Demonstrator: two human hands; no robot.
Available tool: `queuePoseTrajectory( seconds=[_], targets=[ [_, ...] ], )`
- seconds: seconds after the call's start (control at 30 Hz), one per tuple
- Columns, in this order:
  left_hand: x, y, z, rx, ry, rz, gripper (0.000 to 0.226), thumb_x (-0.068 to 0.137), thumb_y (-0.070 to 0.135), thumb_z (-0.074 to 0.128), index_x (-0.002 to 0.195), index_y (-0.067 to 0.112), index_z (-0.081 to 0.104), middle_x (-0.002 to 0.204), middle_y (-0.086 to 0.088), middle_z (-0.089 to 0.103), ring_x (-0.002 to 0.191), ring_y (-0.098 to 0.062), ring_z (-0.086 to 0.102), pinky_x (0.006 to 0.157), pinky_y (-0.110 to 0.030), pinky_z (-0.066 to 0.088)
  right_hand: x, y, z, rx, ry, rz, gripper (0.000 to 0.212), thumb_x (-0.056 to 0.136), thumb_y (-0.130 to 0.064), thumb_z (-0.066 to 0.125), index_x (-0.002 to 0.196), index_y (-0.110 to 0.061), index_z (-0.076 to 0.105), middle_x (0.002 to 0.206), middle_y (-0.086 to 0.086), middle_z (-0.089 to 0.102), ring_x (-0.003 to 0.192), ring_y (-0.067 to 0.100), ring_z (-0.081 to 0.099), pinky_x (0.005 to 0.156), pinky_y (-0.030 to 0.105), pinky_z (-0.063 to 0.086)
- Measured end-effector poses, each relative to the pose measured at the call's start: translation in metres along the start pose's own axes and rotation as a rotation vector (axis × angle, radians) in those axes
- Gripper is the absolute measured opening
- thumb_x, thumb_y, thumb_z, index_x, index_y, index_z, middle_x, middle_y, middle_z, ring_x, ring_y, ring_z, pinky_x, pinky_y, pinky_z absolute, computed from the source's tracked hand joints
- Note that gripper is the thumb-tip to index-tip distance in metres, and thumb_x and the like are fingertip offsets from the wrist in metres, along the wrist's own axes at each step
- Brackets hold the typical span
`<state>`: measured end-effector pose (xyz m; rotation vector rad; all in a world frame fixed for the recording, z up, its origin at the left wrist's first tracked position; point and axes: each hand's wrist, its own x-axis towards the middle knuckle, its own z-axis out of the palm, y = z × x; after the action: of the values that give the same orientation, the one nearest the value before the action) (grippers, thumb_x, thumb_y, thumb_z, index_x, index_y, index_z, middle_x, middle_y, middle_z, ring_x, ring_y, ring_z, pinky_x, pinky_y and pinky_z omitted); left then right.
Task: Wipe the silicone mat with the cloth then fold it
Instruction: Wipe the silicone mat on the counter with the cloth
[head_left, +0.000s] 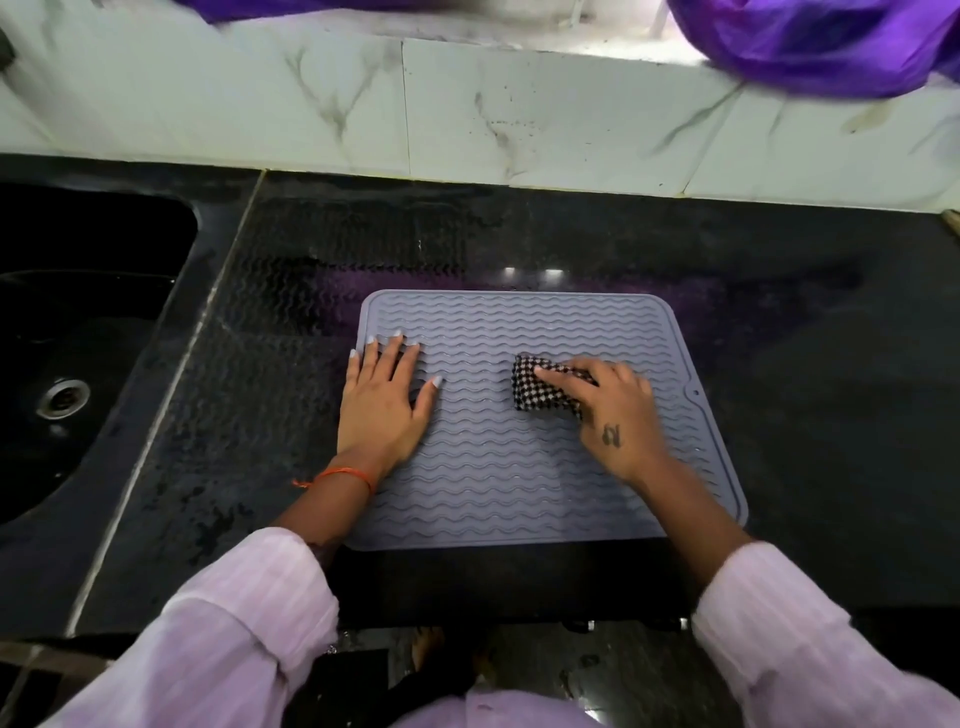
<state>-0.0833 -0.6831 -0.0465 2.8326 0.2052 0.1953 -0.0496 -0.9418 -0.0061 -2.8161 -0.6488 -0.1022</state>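
Mat (519, 467) lies flat on the black bench (779, 364), near the middle, with its front edge close to the front edge of the bench. It is grey and has wavy lines all over it. It has round corners and a small hole at its right edge. The left hand (384, 405) lies open and flat on the left side of the mat, fingers spread, holding nothing. Part of that hand hangs over the left edge of the mat. An orange thread (343, 475) is tied around the left wrist. The right hand (613, 410) is on the right half of the mat, and it presses down on the cloth (540, 389). Its fingers are curled over the cloth and hold it. The cloth is bunched up, with small black and white checks, and it touches the mat. Both arms wear pale pink sleeves (244, 623). A dark sink (78, 322) is set into the left end of the bench, with a round metal drain (65, 397) in it. The bench looks wet in spots left of the mat. White wall tiles (467, 109) with grey streaks run along the back edge of the bench. Purple fabric (810, 41) hangs in at the top right corner, above the tiles.
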Motion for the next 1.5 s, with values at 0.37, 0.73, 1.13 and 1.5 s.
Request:
queuePoseTrajectory(
  seconds=[0.37, 0.73, 1.13, 1.5],
  targets=[
    [0.0, 0.001, -0.002, -0.009, 0.002, 0.002, 0.066, 0.091, 0.056, 0.023, 0.145, 0.02, 0.033, 0.155, -0.004, 0.024, 0.144, -0.024, 0.014, 0.118, -0.04, -0.002, -0.046, -0.008, 0.009, -0.032, 0.063, -0.012, 0.074, 0.065, 0.001, 0.053, 0.126, -0.04, 0.052, 0.121, 0.005, 0.059, 0.1, 0.03, 0.054, 0.082, 0.043, 0.039],
    [0.0, 0.002, -0.002, -0.022, 0.018, -0.003, 0.066, 0.089, 0.057, 0.025, 0.143, 0.02, 0.037, 0.154, -0.003, 0.028, 0.143, -0.025, 0.017, 0.119, -0.038, 0.0, -0.082, -0.008, 0.006, -0.003, 0.042, -0.082, 0.073, 0.066, -0.003, 0.043, 0.128, -0.041, 0.047, 0.126, 0.0, 0.055, 0.106, 0.024, 0.048, 0.082, 0.037, 0.034],
    [0.001, 0.002, -0.002, -0.025, 0.048, 0.007, 0.066, 0.088, 0.056, 0.031, 0.14, 0.017, 0.042, 0.15, -0.006, 0.034, 0.141, -0.028, 0.024, 0.118, -0.041, 0.005, -0.12, 0.01, 0.005, 0.056, 0.062, -0.204, 0.073, 0.07, 0.001, 0.054, 0.13, -0.04, 0.048, 0.13, -0.001, 0.053, 0.11, 0.02, 0.043, 0.088, 0.031, 0.025],
    [0.001, 0.002, -0.002, -0.012, 0.064, 0.012, 0.067, 0.088, 0.057, 0.03, 0.138, 0.016, 0.045, 0.149, -0.008, 0.037, 0.139, -0.03, 0.028, 0.117, -0.043, 0.008, -0.131, 0.046, -0.003, 0.099, 0.09, -0.192, 0.062, 0.078, -0.003, 0.041, 0.127, -0.04, 0.052, 0.129, -0.006, 0.054, 0.109, 0.018, 0.047, 0.086, 0.036, 0.034]
  ],
)
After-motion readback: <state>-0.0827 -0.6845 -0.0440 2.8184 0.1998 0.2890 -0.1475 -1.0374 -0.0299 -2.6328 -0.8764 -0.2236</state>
